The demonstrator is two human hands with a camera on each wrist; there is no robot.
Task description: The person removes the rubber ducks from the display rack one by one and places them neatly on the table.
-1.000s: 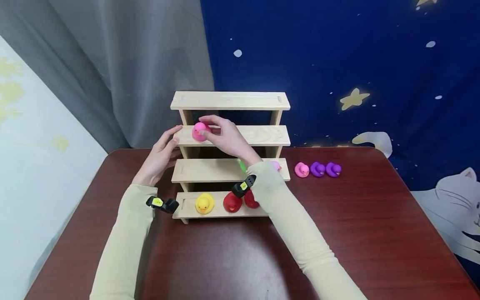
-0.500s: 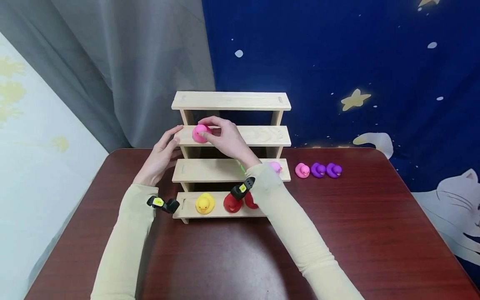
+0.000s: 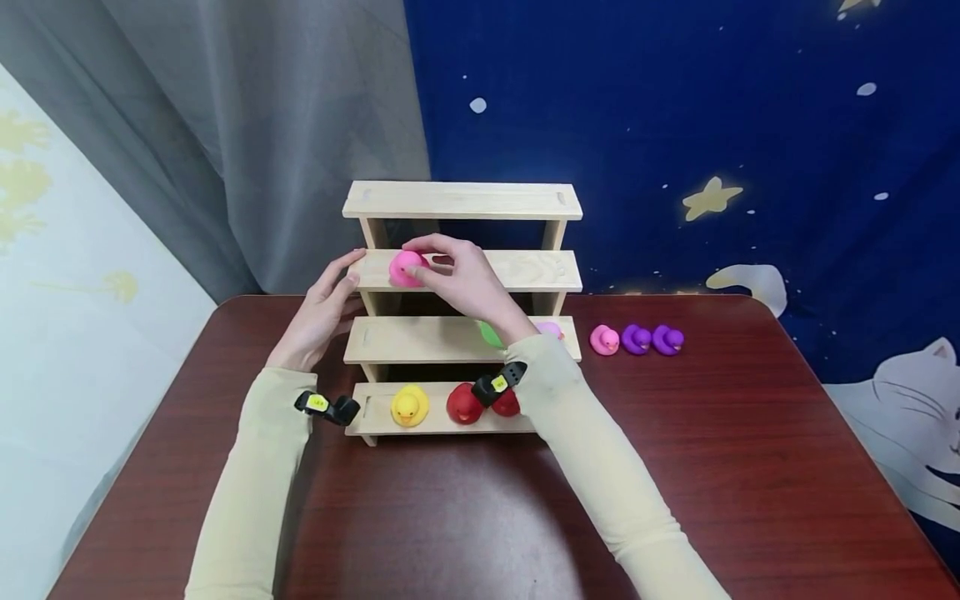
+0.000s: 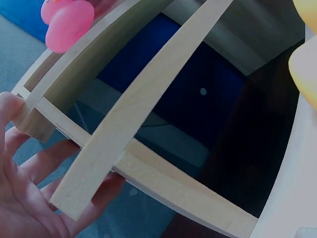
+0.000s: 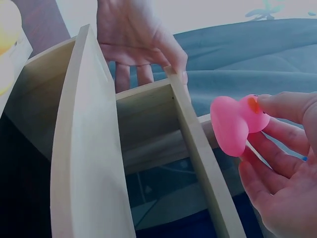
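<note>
A four-step wooden display rack (image 3: 517,268) stands on the table. My right hand (image 3: 467,279) pinches a pink rubber duck (image 3: 406,268) between thumb and fingers, over the left part of the second step from the top. In the right wrist view the pink duck (image 5: 231,128) is tipped, its orange beak by the thumb. At the rack's left end, my left hand (image 3: 318,315) grips that same step. The left wrist view has its thumb (image 4: 10,106) on the step's edge and the other fingers behind the side frame.
The bottom step holds a yellow duck (image 3: 409,407) and red ducks (image 3: 465,404). One step up, a green duck (image 3: 491,334) and a light pink duck (image 3: 551,330) are partly behind my right wrist. Right of the rack sit a pink duck (image 3: 603,340) and two purple ducks (image 3: 636,339).
My right hand and the pink duck have shifted slightly to the right along the step. The left hand keeps its place on the rack's end.
</note>
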